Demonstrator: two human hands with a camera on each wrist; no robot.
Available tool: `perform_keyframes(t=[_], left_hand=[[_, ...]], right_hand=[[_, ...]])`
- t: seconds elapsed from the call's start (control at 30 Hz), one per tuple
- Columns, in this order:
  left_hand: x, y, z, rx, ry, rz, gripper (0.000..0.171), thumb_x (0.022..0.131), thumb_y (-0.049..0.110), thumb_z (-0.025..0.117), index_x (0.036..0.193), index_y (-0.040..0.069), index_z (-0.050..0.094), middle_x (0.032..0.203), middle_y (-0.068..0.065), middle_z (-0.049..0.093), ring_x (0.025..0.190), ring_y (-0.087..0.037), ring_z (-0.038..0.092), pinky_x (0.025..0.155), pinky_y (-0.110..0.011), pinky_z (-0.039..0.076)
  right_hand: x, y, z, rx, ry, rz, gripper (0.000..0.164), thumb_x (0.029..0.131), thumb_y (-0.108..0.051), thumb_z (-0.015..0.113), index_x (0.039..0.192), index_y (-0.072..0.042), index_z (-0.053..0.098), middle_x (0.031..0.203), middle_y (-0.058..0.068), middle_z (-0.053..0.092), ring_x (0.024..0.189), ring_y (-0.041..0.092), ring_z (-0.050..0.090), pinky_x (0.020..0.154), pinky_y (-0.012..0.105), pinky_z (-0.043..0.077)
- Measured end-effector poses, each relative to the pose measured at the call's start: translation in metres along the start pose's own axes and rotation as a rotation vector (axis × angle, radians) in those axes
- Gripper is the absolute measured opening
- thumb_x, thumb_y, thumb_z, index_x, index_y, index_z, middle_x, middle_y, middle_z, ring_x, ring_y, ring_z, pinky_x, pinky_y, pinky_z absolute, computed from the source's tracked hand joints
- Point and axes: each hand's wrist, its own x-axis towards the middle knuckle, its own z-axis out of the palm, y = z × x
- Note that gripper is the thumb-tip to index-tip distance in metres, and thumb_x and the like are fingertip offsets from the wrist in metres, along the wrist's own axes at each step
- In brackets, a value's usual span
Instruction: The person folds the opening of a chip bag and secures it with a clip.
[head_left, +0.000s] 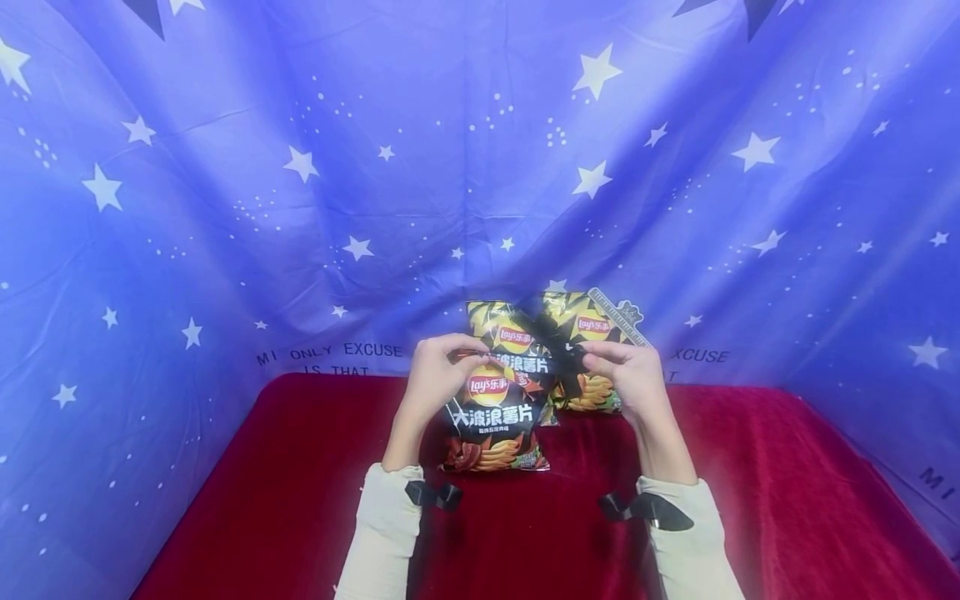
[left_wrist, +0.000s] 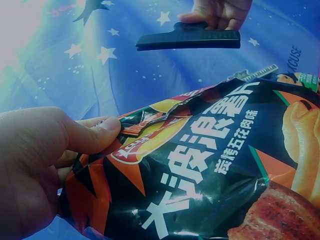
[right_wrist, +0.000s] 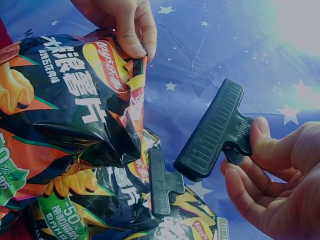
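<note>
My left hand [head_left: 438, 379] pinches the top corner of a black and orange Lay's chip bag [head_left: 491, 421] between thumb and fingers. In the left wrist view that bag's top edge looks folded over beside the thumb. My right hand [right_wrist: 280, 165] holds a black bag clip [right_wrist: 212, 132] by its handles, thumb on one side and fingers on the other. This clip hangs to the right of the pinched bag's top edge, apart from it. The right wrist view shows a second black clip [right_wrist: 162, 185] at the top of another chip bag [right_wrist: 112, 192] behind.
A third Lay's bag [head_left: 592, 325] stands at the back right, with a pale ruler-patterned clip [head_left: 618, 317] across its top corner. Dark red cloth [head_left: 315, 483] covers the table. A blue star-printed curtain [head_left: 420, 167] hangs close behind the bags.
</note>
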Motion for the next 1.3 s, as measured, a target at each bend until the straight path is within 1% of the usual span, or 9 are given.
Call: perform_keyframes(t=[0.23,0.33,0.43,0.5,0.73,0.87,0.97,1.07,1.3], left_hand=[[0.000,0.000,0.001,-0.003,0.004,0.000,0.016,0.085,0.006,0.081,0.100,0.008,0.081,0.100,-0.005,0.080,0.089,-0.018,0.075,0.082,-0.035,0.062],[0.000,0.000,0.001,0.002,0.003,0.011,0.016,0.085,0.006,0.081,0.100,0.008,0.080,0.099,-0.004,0.080,0.088,-0.018,0.075,0.081,-0.034,0.062],[0.000,0.000,0.001,0.005,0.002,0.023,0.015,0.085,0.006,0.081,0.099,0.008,0.081,0.098,-0.004,0.080,0.085,-0.017,0.075,0.078,-0.033,0.062],[0.001,0.000,0.001,0.005,0.001,0.030,0.014,0.084,0.006,0.081,0.099,0.008,0.081,0.097,-0.005,0.080,0.083,-0.016,0.076,0.077,-0.031,0.062],[0.001,0.000,0.001,-0.004,0.001,0.036,0.014,0.085,0.005,0.080,0.099,0.008,0.081,0.098,-0.005,0.080,0.081,-0.016,0.076,0.075,-0.031,0.062],[0.001,0.000,0.001,-0.001,0.001,0.040,0.015,0.085,0.005,0.080,0.099,0.008,0.080,0.098,-0.005,0.080,0.083,-0.016,0.075,0.077,-0.032,0.062],[0.001,0.000,0.001,-0.001,0.001,0.038,0.015,0.085,0.004,0.080,0.100,0.006,0.080,0.098,-0.005,0.080,0.083,-0.016,0.076,0.076,-0.031,0.062],[0.001,0.000,0.001,-0.007,0.000,0.032,0.015,0.085,0.004,0.080,0.100,0.006,0.080,0.098,-0.006,0.080,0.082,-0.016,0.076,0.074,-0.029,0.062],[0.001,0.001,0.001,-0.003,-0.002,0.027,0.015,0.085,0.004,0.080,0.100,0.007,0.080,0.099,-0.005,0.080,0.083,-0.016,0.075,0.077,-0.030,0.061]], right_hand=[[-0.001,0.003,0.011,-0.043,0.046,-0.056,0.030,0.083,0.010,0.075,0.111,0.016,0.069,0.073,-0.026,0.073,0.078,-0.005,0.065,0.072,0.013,0.054],[-0.002,0.003,0.018,-0.077,0.069,-0.072,0.027,0.081,0.010,0.077,0.107,0.014,0.071,0.086,-0.003,0.080,0.076,-0.008,0.064,0.072,0.011,0.054],[-0.004,0.004,0.026,-0.122,0.089,-0.100,0.024,0.079,0.010,0.078,0.103,0.012,0.074,0.101,0.021,0.077,0.074,-0.011,0.063,0.071,0.009,0.053],[-0.004,0.006,0.031,-0.147,0.088,-0.111,0.024,0.079,0.011,0.078,0.103,0.010,0.075,0.105,0.028,0.074,0.067,-0.011,0.061,0.063,0.011,0.054],[-0.008,0.007,0.040,-0.228,0.099,-0.121,0.022,0.080,0.007,0.078,0.102,0.005,0.078,0.105,0.027,0.074,0.054,-0.002,0.061,0.051,0.016,0.054],[-0.009,0.006,0.040,-0.255,0.103,-0.119,0.022,0.081,0.007,0.078,0.103,0.004,0.078,0.102,0.025,0.073,0.055,0.014,0.065,0.048,0.020,0.053],[-0.009,0.006,0.041,-0.288,0.100,-0.150,0.021,0.080,0.007,0.078,0.100,0.003,0.079,0.099,0.023,0.073,0.062,0.023,0.067,0.051,0.019,0.053],[-0.009,0.006,0.042,-0.319,0.097,-0.179,0.020,0.078,0.007,0.079,0.098,0.002,0.080,0.096,0.022,0.074,0.066,0.022,0.067,0.055,0.016,0.053],[-0.008,0.010,0.041,-0.307,0.073,-0.148,0.020,0.079,0.006,0.079,0.099,0.002,0.079,0.100,0.024,0.074,0.068,0.031,0.071,0.056,0.024,0.059]])
